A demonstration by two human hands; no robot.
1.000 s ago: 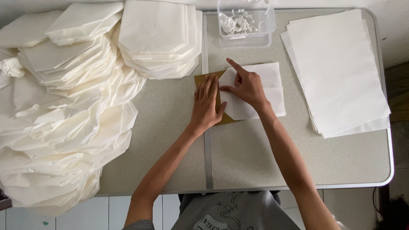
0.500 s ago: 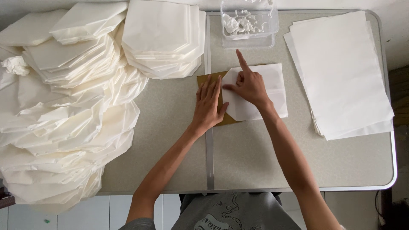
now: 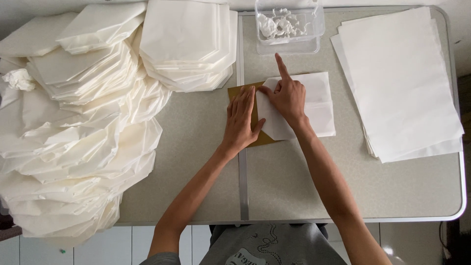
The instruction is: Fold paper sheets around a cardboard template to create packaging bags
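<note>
A white sheet of paper point(image 3: 314, 105) lies flat under the right hand point(image 3: 288, 97), its long axis running sideways away from the fingers, with a fold crease across its middle and a slanted folded edge on the side toward the left hand point(image 3: 241, 120). The right hand presses down on it with the index finger stretched straight ahead toward a clear plastic tub point(image 3: 289, 25) of crumpled white scraps and the other fingers curled, gripping nothing. The left hand lies flat with fingers straight and together, on a brown card point(image 3: 234, 92) that shows beneath the paper's folded edge. Beyond the right hand's outer side sits a neat stack of smooth white sheets point(image 3: 400, 78). Past the left hand's outer side, heaps of folded, thin, slightly glossy paper bags point(image 3: 83, 127) cover the speckled grey surface point(image 3: 196, 162).
</note>
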